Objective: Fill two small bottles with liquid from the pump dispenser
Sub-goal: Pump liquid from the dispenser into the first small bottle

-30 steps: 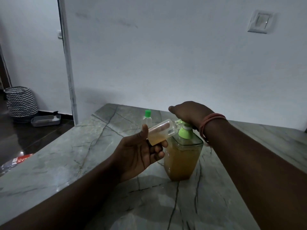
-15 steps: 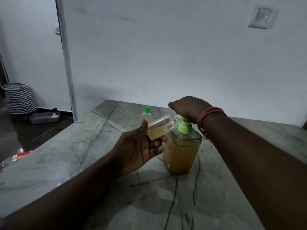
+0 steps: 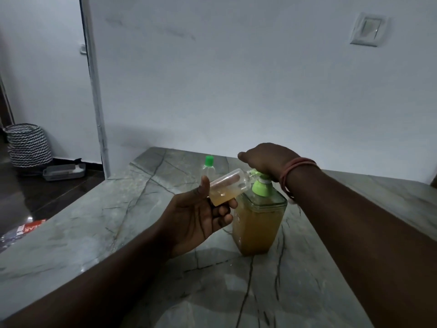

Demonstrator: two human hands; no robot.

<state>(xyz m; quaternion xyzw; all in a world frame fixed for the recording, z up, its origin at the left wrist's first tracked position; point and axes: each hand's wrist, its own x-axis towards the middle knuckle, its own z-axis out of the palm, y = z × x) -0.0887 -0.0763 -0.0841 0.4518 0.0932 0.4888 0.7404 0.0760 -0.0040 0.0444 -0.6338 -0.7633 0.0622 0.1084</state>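
My left hand (image 3: 198,216) grips a small bottle (image 3: 228,189), tilted, mouth at the spout, about a third full. A capped bottle (image 3: 208,168) waits behind on the surface (image 3: 118,221), seemingly empty. My right hand (image 3: 267,159) presses the dispenser (image 3: 257,221) pump, fingers hidden.

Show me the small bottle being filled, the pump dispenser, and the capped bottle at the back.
small bottle (image 3: 227,188), head view, on its clear side wall
pump dispenser (image 3: 256,226), head view, on its amber body
capped bottle (image 3: 209,160), head view, on its green cap
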